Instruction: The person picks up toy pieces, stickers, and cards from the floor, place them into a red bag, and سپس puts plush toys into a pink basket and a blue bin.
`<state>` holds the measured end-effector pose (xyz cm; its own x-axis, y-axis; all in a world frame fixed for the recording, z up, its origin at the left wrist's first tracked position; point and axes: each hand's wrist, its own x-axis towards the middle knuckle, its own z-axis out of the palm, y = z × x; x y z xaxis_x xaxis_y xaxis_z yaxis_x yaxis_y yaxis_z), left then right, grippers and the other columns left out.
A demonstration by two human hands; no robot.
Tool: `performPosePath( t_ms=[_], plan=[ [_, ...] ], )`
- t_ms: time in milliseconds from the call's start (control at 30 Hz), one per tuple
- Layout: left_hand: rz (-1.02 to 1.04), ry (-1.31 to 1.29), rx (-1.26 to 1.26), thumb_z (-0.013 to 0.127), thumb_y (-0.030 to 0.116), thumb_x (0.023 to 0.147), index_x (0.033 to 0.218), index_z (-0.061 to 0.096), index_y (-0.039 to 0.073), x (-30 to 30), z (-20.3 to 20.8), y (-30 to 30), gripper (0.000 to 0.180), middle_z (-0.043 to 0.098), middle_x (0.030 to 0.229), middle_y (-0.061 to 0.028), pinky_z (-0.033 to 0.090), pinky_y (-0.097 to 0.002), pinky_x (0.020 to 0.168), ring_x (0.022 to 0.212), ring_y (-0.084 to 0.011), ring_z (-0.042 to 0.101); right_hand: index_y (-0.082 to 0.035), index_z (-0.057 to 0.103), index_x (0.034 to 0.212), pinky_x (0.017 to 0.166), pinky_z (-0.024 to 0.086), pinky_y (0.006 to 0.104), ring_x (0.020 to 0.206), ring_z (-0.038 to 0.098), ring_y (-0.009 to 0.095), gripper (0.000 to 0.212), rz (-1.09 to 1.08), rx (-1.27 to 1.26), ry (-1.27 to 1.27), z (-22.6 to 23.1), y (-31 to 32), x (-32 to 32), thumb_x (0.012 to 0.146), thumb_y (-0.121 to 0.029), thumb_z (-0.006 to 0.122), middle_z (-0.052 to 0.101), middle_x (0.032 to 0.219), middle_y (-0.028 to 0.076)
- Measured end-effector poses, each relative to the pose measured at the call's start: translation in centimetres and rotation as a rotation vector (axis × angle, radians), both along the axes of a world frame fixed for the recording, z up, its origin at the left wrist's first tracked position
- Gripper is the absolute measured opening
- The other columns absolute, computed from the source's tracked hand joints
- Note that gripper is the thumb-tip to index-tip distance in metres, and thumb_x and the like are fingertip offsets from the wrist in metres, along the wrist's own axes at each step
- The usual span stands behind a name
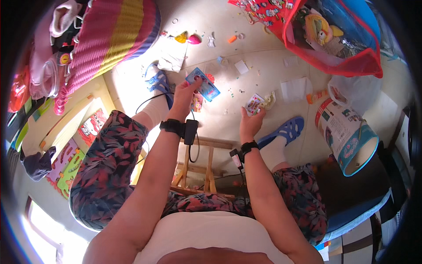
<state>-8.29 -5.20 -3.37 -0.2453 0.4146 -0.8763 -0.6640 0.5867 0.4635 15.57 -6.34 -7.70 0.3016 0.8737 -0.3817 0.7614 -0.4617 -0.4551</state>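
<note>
The left hand point(185, 96) is closed on a blue packet point(210, 92), thumb uppermost, above the floor point(228, 26). The right hand point(252, 123) pinches a printed card point(253, 104) and, apparently, a crumpled pale scrap point(269, 101), right of the packet.

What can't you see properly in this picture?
All in the head view:
Left hand: some fingers are hidden behind the flat blue item.
Picture card at the right hand: its details are too small.
Tiny bits on the floor: too small to name.
Red-rimmed bag: cut off by the top edge.
Window: glare hides what's outside.
</note>
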Motion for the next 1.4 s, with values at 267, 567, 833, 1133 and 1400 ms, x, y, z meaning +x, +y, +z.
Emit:
performPosePath(
  t_ms=[267,567,833,1133,1400],
  plan=[
    [-0.129,0.06,0.045,0.07,0.017,0.083,0.082,0.067,0.005,-0.6,3.1,1.7,0.013,0.059,0.066,0.0034,0.033,-0.0212,0.046,0.049,-0.0038,0.045,-0.003,0.048,0.111,0.078,0.049,0.0402,0.089,0.063,0.032,0.054,-0.111,-0.109,-0.043,2.5,3.8,-1.8,0.073,-0.027,0.078,0.063,0.098,0.015],
    [-0.449,0.282,0.339,0.067,0.017,0.081,0.099,0.068,0.001,-0.3,8.2,5.9,0.024,0.064,0.078,0.001,0.042,-0.0232,0.064,0.068,-0.0073,0.054,0.0,0.065,0.093,0.063,0.042,0.0188,0.073,0.055,0.004,0.015,-0.004,-0.032,1.157,11.9,14.2,-4.9,0.083,-0.011,0.07,0.063,0.081,-0.001],
    [-0.364,0.64,0.562,0.064,0.007,0.079,0.101,0.064,-0.001,0.8,18.3,11.5,0.024,0.063,0.072,-0.0033,0.047,-0.0247,0.064,0.065,-0.0097,0.057,0.001,0.065,0.096,0.068,0.044,0.0196,0.076,0.055,0.005,0.017,0.253,0.063,1.072,20.7,18.1,-3.8,0.082,-0.008,0.07,0.063,0.085,-0.001],
    [-0.305,0.751,0.661,0.074,0.014,0.079,0.075,0.067,0.003,-0.5,29.7,19.9,0.014,0.058,0.06,0.0024,0.039,-0.0239,0.046,0.052,-0.0043,0.048,-0.008,0.056,0.086,0.044,0.026,0.0205,0.05,0.036,0.004,0.02,0.015,0.013,1.317,26.1,18.7,-4.4,0.091,-0.027,0.062,0.049,0.065,-0.004],
    [0.019,1.139,0.617,0.073,0.031,0.081,0.094,0.063,0.0,-9.5,33.7,32.1,0.035,0.062,0.073,-0.0048,0.046,-0.0302,0.053,0.059,-0.0128,0.055,-0.01,0.052,0.082,0.043,0.033,0.024,0.049,0.045,0.011,0.035,-0.175,-0.188,1.478,26.2,18.8,-6.1,0.095,-0.042,0.049,0.045,0.06,-0.001]
  ],
)
